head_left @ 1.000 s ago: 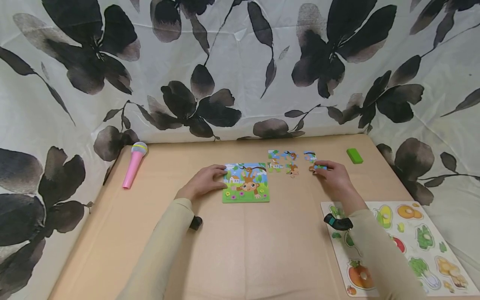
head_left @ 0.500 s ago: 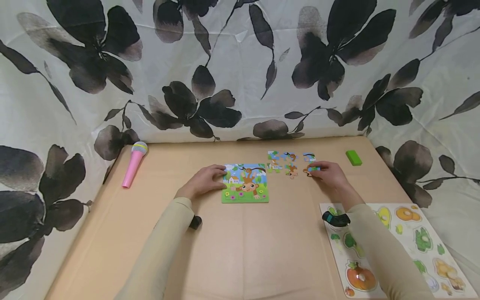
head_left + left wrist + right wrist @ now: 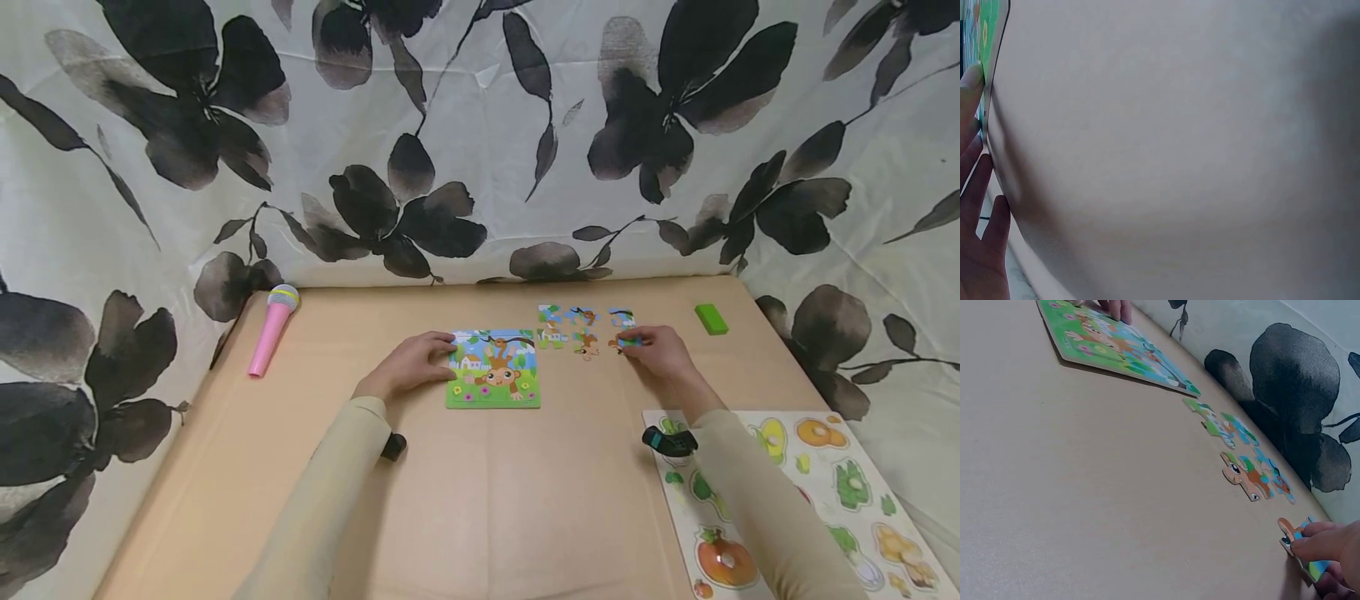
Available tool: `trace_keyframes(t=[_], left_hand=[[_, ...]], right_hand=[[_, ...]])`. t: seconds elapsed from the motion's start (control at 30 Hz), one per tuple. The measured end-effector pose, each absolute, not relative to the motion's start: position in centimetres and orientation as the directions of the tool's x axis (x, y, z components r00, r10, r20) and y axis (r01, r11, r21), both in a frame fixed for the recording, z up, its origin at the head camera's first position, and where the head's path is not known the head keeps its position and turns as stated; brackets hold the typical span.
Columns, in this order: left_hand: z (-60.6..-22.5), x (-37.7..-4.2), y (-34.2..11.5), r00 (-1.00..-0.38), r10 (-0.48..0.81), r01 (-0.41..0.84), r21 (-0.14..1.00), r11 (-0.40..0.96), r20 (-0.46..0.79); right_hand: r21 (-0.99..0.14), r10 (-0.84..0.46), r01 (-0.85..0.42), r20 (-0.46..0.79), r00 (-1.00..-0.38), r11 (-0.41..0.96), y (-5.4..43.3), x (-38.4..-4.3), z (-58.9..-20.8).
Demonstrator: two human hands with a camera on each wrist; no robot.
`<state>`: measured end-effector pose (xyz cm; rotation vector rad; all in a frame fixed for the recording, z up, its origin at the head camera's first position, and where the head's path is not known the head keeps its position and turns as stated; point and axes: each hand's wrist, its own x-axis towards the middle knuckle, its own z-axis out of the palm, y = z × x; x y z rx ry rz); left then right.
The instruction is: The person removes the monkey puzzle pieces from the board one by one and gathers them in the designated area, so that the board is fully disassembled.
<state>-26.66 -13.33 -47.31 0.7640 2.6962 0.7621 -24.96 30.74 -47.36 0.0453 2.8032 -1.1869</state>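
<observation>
My left hand (image 3: 408,364) rests its thumb and fingertips on the left edge of a square puzzle board (image 3: 495,398) showing an upside-down monkey over green grass. In the right wrist view, fingertips of that hand lie on the board's picture. My right hand (image 3: 667,358) pinches a jigsaw piece (image 3: 1319,569) between thumb and fingers, low over the table, its far part hidden by the fingers. Just beyond it lies a loose blue piece (image 3: 622,316). To its left, several monkey-picture pieces (image 3: 1249,475) lie in two rows beside the board.
A green block (image 3: 711,319) lies at the back right. A pink toy microphone (image 3: 272,329) is at the back left. The right forearm passes over a white vegetable board (image 3: 671,517) at the front right. Flowered cloth (image 3: 495,150) hangs behind the table.
My right hand has shifted slightly left with the pinched piece, bringing it below the loose blue piece, then stayed almost still. My left hand keeps its place on the board.
</observation>
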Motion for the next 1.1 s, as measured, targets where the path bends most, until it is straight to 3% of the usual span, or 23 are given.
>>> trace_keyframes(t=[0.7, 0.9, 1.1], left_hand=[[-47.2, -26.4, -13.2, -0.841, 0.536, 0.413, 0.546, 0.729, -0.08], [-47.3, -26.5, -13.2, -0.839, 0.539, 0.415, 0.551, 0.724, -0.077], [-47.4, -26.5, -13.4, -0.842, 0.534, 0.41, 0.55, 0.728, -0.079]], right_hand=[[-0.706, 0.009, 0.037, -0.043, -0.999, 0.707, 29.8, -25.0, -46.9], [-0.754, -0.046, 0.029, -0.079, -0.996, 0.656, 26.3, -24.8, -45.2], [-0.78, -0.21, -0.057, -0.097, -0.973, 0.623, 20.2, -23.6, -44.4]])
